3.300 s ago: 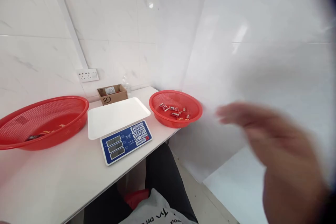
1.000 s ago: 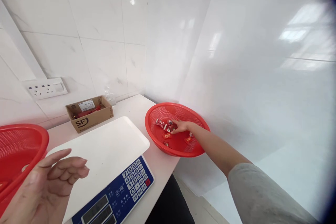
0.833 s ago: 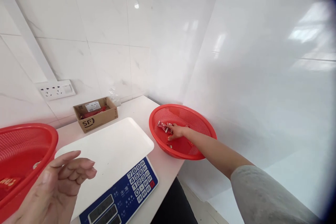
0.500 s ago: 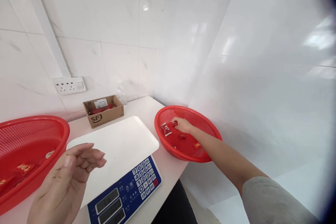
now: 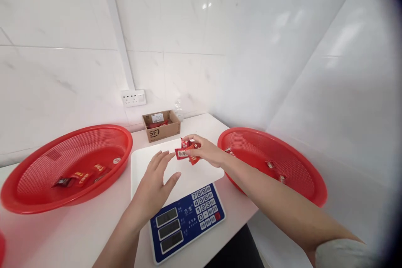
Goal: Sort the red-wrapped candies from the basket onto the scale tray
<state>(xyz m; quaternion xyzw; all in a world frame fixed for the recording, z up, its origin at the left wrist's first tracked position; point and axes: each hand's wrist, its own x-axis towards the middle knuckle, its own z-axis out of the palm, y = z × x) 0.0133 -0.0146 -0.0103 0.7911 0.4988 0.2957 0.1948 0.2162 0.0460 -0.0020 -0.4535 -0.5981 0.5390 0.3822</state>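
My right hand [image 5: 204, 150] holds a small bunch of red sweet packets [image 5: 187, 152] above the white weighing tray [image 5: 201, 173] of an electronic scale. My left hand [image 5: 155, 182] hovers open over the tray, fingers stretched toward the packets, holding nothing. The scale's blue keypad and display panel [image 5: 187, 222] faces me. To the right, a red mesh basket [image 5: 301, 176] holds a few more red packets [image 5: 270, 164]. On the left, a second red mesh basket [image 5: 37, 201] contains several packets [image 5: 82, 176].
A small open cardboard box [image 5: 161, 124] stands behind the scale against the white tiled wall. A wall socket [image 5: 133, 97] is above it. The white table [image 5: 75, 234] ends just in front of the scale; a white wall closes off the right side.
My right hand has left the right basket with red packets in it and come over the scale tray. My left hand has moved forward over the tray. The view has swung left.
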